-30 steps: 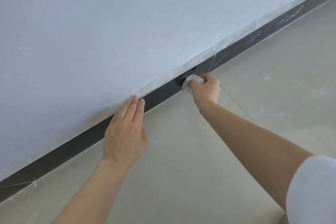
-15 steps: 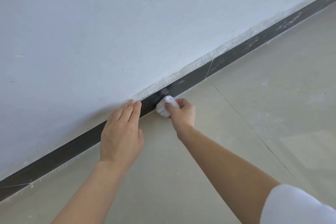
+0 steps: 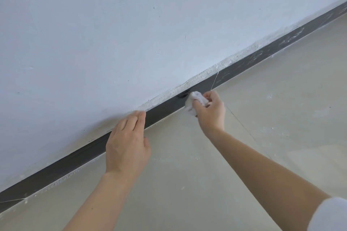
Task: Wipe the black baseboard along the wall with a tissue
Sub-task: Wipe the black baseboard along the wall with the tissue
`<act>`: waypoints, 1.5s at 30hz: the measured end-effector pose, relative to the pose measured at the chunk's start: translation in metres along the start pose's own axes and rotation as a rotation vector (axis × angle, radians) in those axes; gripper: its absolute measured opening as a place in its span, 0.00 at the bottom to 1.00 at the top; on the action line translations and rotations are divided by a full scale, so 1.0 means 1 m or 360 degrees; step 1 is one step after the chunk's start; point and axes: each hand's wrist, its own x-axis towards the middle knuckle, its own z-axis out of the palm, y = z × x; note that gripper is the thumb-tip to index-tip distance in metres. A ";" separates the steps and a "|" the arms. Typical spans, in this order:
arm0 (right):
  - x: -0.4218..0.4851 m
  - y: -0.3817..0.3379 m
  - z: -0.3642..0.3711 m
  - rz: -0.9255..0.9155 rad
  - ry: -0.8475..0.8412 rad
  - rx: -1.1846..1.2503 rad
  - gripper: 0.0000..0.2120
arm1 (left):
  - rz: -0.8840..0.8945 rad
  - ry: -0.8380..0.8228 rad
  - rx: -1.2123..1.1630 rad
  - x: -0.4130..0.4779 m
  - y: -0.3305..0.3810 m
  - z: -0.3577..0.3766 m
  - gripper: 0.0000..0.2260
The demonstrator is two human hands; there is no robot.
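Note:
The black baseboard (image 3: 165, 108) runs diagonally from the lower left to the upper right, between the white wall and the floor. My right hand (image 3: 211, 113) grips a crumpled white tissue (image 3: 194, 102) and presses it against the baseboard, just left of a thin vertical joint line. A darker damp patch shows on the board beside the tissue. My left hand (image 3: 127, 144) lies flat with straight fingers, its fingertips touching the wall and the top edge of the baseboard. White smears mark the board further right.
The white plaster wall (image 3: 131, 33) fills the upper left, with a rough plaster edge above the board. The beige tiled floor (image 3: 272, 118) has white dust specks and a thin grout line running away from the wall.
My right hand has slid the tissue back to the right along the baseboard, away from my left hand. The left hand has stayed in place.

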 end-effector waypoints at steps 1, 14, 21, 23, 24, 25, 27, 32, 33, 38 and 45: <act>-0.013 0.000 0.007 -0.0090 -0.0130 -0.0025 0.07 | 0.0007 -0.0001 0.0014 0.000 0.000 0.001 0.27; 0.036 -0.016 -0.018 0.0081 0.0402 -0.0144 0.08 | 0.0016 0.0029 0.0021 -0.005 -0.003 0.012 0.28; -0.029 -0.014 0.010 -0.0084 -0.0172 -0.0388 0.07 | 0.0015 0.0048 -0.0061 -0.004 -0.006 0.019 0.29; -0.020 -0.019 0.017 -0.0012 -0.0047 -0.0355 0.08 | 0.0052 0.0028 -0.0049 -0.005 -0.007 0.019 0.30; -0.010 -0.024 0.015 0.0032 0.0041 -0.0363 0.08 | 0.0063 -0.0001 -0.0046 -0.005 -0.008 0.018 0.30; 0.001 -0.029 0.010 0.0062 0.0111 -0.0413 0.08 | 0.0076 -0.0035 -0.0049 -0.005 -0.010 0.016 0.31; 0.020 -0.037 -0.007 0.0058 0.0165 -0.0617 0.07 | 0.0122 -0.0105 -0.0043 -0.006 -0.015 0.012 0.33; 0.056 -0.069 -0.046 -0.0011 -0.0061 -0.1096 0.09 | 0.0146 -0.0203 0.0007 -0.004 -0.016 0.007 0.34; 0.062 -0.075 -0.053 -0.0062 -0.0153 -0.1169 0.09 | 0.0142 -0.0190 0.0009 -0.003 -0.014 0.009 0.33; 0.084 -0.090 -0.079 -0.0320 -0.0642 -0.1557 0.09 | 0.0192 -0.0052 0.0217 -0.001 -0.014 0.021 0.25; 0.093 -0.095 -0.108 -0.0599 -0.1331 -0.1792 0.05 | 0.0163 -0.0415 0.0744 0.022 0.017 -0.010 0.16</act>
